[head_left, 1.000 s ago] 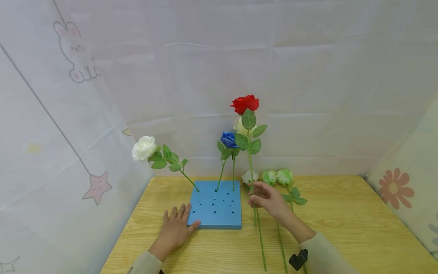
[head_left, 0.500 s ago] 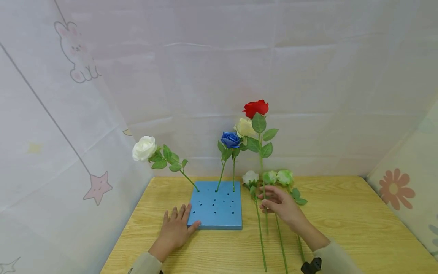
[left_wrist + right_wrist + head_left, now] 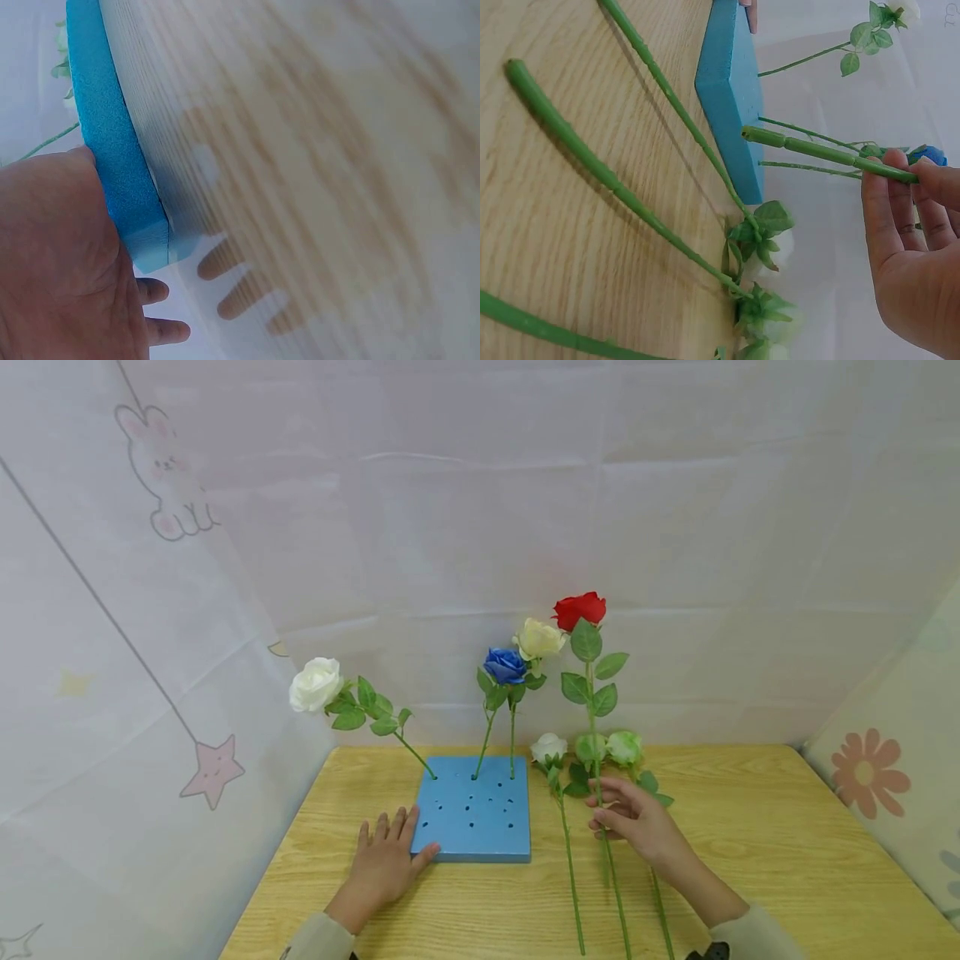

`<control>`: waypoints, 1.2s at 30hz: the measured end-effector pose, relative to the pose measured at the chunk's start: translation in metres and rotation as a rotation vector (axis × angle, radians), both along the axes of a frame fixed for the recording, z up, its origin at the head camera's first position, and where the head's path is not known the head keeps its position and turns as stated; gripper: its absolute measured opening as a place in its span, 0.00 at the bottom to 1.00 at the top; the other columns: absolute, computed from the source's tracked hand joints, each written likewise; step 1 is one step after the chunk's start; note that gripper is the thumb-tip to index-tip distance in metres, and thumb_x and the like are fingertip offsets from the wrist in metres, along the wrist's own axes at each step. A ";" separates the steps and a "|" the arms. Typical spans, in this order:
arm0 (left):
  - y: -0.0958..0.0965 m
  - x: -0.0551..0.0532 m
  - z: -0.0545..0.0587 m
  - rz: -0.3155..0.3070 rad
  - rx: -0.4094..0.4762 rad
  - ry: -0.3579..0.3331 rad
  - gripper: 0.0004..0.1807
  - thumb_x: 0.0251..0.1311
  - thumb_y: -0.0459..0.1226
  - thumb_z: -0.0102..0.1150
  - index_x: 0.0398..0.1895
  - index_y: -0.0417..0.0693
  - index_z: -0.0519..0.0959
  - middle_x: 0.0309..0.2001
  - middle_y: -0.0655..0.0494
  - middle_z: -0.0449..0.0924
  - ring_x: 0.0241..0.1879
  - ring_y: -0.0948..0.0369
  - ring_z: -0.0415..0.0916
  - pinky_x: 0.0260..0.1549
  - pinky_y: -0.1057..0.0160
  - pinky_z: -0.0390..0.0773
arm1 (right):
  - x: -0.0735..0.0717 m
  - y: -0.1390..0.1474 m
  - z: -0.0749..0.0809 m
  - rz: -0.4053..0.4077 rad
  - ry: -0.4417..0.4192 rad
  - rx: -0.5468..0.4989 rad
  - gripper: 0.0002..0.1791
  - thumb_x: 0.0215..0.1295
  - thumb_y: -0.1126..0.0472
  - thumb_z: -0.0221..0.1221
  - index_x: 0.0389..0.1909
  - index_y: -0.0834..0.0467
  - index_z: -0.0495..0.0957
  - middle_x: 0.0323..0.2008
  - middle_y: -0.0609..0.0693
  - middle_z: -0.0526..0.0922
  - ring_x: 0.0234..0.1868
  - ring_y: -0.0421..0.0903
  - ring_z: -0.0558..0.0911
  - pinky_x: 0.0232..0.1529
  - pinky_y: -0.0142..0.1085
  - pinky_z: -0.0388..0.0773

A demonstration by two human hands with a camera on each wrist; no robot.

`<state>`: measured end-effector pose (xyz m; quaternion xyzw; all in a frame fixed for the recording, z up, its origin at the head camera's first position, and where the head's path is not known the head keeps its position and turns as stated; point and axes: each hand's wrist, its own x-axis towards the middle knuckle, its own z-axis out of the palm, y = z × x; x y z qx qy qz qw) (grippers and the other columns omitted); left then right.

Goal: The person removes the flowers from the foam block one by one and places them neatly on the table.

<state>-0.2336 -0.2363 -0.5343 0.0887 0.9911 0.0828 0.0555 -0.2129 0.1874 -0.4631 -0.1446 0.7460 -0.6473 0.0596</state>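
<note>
My right hand (image 3: 637, 827) pinches the stem of a red rose (image 3: 581, 610) between thumb and fingers, bloom up. In the right wrist view its cut stem end (image 3: 757, 136) points away from the hand, above the table. My left hand (image 3: 382, 864) lies with fingers spread at the left edge of a blue foam block (image 3: 480, 842) dotted with holes. Stuck in the block's back holes are a white rose (image 3: 315, 685) leaning left, a blue rose (image 3: 505, 666) and a cream rose (image 3: 540, 639).
Right of the block, another white rose (image 3: 549, 748) and two pale green roses (image 3: 590, 747) lie on the wooden table (image 3: 787, 852), stems toward the front, partly under the right hand. A pale printed cloth (image 3: 450, 527) hangs behind and at both sides.
My right hand has carried the red rose rightward and slightly lower, away from the block and over the green roses' stems. The left hand and block have stayed put.
</note>
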 end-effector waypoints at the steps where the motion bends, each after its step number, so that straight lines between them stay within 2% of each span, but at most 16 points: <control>1: 0.000 0.000 0.000 0.000 0.000 0.000 0.49 0.70 0.71 0.35 0.83 0.51 0.48 0.80 0.43 0.51 0.77 0.35 0.46 0.71 0.27 0.39 | 0.001 0.002 -0.001 -0.001 -0.003 -0.003 0.35 0.72 0.60 0.62 0.74 0.68 0.60 0.57 0.66 0.78 0.46 0.48 0.87 0.47 0.46 0.86; 7: 0.000 0.001 0.001 0.002 -0.003 -0.001 0.49 0.70 0.71 0.35 0.83 0.51 0.48 0.80 0.43 0.51 0.77 0.35 0.46 0.71 0.27 0.39 | 0.006 0.011 -0.005 -0.019 -0.040 -0.033 0.38 0.72 0.61 0.62 0.76 0.66 0.57 0.55 0.58 0.80 0.47 0.51 0.87 0.47 0.48 0.86; 14: 0.000 0.000 0.001 0.004 -0.001 -0.011 0.49 0.69 0.71 0.35 0.83 0.52 0.48 0.80 0.43 0.51 0.77 0.35 0.47 0.71 0.28 0.39 | 0.011 0.024 -0.006 -0.015 -0.034 -0.034 0.38 0.72 0.61 0.62 0.76 0.65 0.57 0.56 0.61 0.79 0.47 0.54 0.86 0.49 0.50 0.85; 21: 0.000 0.000 0.002 -0.001 -0.004 -0.008 0.50 0.69 0.72 0.33 0.83 0.51 0.48 0.80 0.43 0.51 0.77 0.35 0.46 0.70 0.27 0.39 | 0.018 0.040 -0.011 -0.038 -0.020 0.002 0.36 0.73 0.61 0.61 0.76 0.65 0.57 0.54 0.58 0.79 0.46 0.54 0.86 0.46 0.46 0.86; 26: 0.000 0.000 0.001 -0.008 0.003 0.004 0.49 0.70 0.71 0.34 0.83 0.51 0.48 0.80 0.42 0.51 0.77 0.35 0.47 0.70 0.27 0.39 | 0.024 0.050 -0.015 -0.058 -0.040 0.017 0.37 0.73 0.61 0.61 0.76 0.65 0.56 0.54 0.58 0.80 0.46 0.52 0.87 0.46 0.46 0.86; 32: 0.000 0.000 0.001 -0.012 0.016 0.003 0.48 0.71 0.69 0.37 0.83 0.51 0.48 0.80 0.42 0.52 0.77 0.34 0.47 0.70 0.27 0.39 | 0.027 0.061 -0.017 -0.041 -0.081 0.023 0.38 0.74 0.60 0.60 0.77 0.64 0.54 0.53 0.54 0.80 0.47 0.52 0.87 0.47 0.49 0.86; 36: 0.000 0.000 0.002 -0.010 0.015 -0.002 0.48 0.71 0.69 0.38 0.83 0.51 0.48 0.79 0.42 0.52 0.77 0.34 0.47 0.70 0.27 0.39 | 0.029 0.069 -0.018 -0.037 -0.122 0.048 0.41 0.75 0.59 0.60 0.79 0.66 0.48 0.53 0.54 0.80 0.47 0.53 0.87 0.48 0.48 0.85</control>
